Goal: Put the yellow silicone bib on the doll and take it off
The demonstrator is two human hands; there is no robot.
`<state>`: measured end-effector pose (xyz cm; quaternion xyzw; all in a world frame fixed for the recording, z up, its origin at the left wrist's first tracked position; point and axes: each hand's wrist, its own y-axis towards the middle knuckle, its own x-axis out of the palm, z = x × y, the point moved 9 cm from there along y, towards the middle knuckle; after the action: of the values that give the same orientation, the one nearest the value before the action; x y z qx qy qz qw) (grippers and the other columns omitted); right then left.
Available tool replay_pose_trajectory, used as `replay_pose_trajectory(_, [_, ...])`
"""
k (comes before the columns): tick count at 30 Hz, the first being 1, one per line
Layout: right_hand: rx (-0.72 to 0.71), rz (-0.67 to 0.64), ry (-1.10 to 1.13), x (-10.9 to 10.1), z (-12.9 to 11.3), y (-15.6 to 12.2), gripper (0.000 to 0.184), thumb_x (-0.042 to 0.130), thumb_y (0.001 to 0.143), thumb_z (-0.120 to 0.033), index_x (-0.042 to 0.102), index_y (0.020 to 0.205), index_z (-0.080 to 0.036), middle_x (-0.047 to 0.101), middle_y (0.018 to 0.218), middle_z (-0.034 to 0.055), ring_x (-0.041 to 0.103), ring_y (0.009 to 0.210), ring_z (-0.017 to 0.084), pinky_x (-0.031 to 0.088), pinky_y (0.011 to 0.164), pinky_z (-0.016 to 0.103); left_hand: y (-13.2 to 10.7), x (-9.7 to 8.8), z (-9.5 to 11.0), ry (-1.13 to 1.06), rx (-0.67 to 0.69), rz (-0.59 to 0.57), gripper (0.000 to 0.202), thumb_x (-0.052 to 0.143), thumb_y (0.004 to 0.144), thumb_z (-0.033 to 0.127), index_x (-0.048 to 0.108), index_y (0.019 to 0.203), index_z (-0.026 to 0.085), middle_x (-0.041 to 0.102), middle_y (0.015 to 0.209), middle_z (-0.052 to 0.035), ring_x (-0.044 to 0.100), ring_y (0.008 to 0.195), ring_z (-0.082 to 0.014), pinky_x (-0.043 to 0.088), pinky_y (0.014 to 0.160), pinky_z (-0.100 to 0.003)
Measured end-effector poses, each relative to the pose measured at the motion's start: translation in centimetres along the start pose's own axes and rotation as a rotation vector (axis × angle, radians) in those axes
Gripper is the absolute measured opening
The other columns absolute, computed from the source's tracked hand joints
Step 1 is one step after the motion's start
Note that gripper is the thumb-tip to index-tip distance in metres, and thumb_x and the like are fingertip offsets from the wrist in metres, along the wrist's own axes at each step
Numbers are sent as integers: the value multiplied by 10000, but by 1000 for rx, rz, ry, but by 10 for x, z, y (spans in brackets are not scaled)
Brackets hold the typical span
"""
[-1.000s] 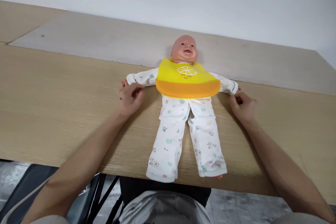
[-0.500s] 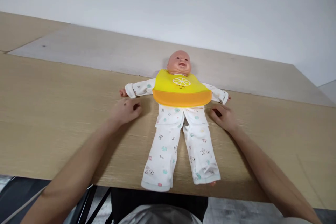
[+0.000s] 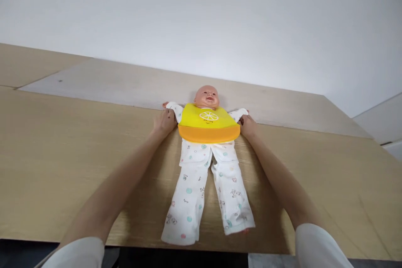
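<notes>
A baby doll (image 3: 206,97) lies on its back on the wooden table, wearing white patterned pyjamas (image 3: 196,188) and a yellow-and-orange silicone bib (image 3: 208,124) with a citrus-slice print. My left hand (image 3: 165,122) presses against the doll's sleeve (image 3: 176,111) at the bib's left edge. My right hand (image 3: 247,126) sits at the bib's right edge, against the other sleeve (image 3: 238,114). Both hands' fingers are partly hidden, so any grip on the cloth is hard to see.
The light wood table (image 3: 63,167) spans the view, its near edge below the doll's feet. A paler grey board (image 3: 125,80) lies behind the doll, against a white wall (image 3: 188,29). My white sleeves show at the bottom.
Both hands have slid inward from beside the doll to the bib's edges, on the sleeves. The view has tilted up, so the doll sits smaller and higher in the picture.
</notes>
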<state>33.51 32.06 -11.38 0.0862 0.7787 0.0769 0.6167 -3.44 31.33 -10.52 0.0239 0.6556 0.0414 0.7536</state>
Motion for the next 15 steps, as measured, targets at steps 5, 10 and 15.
replay_pose_trajectory(5, [-64,-48,-3,8,-5,9,225,426,902,-236,582,1025,-130,596,1102,137,543,907,211,345,701,265,8,6,7,21,61,6,323,382,964,294,552,1172,114,622,1194,-203,639,1061,-343,493,821,-409])
replay_pose_trajectory(10, [-76,-113,-35,12,-9,8,240,415,926,-251,543,1082,-122,600,1113,159,547,913,219,354,706,274,11,13,12,72,112,-34,356,341,967,243,508,1243,92,596,1226,-212,631,1067,-332,485,840,-412])
replay_pose_trajectory(15, [-81,-222,-60,18,-25,11,298,475,929,-346,494,1148,-145,604,1165,185,589,930,250,399,712,290,14,14,32,80,217,-51,422,307,982,222,453,1361,106,569,1278,-183,625,1052,-273,477,855,-362])
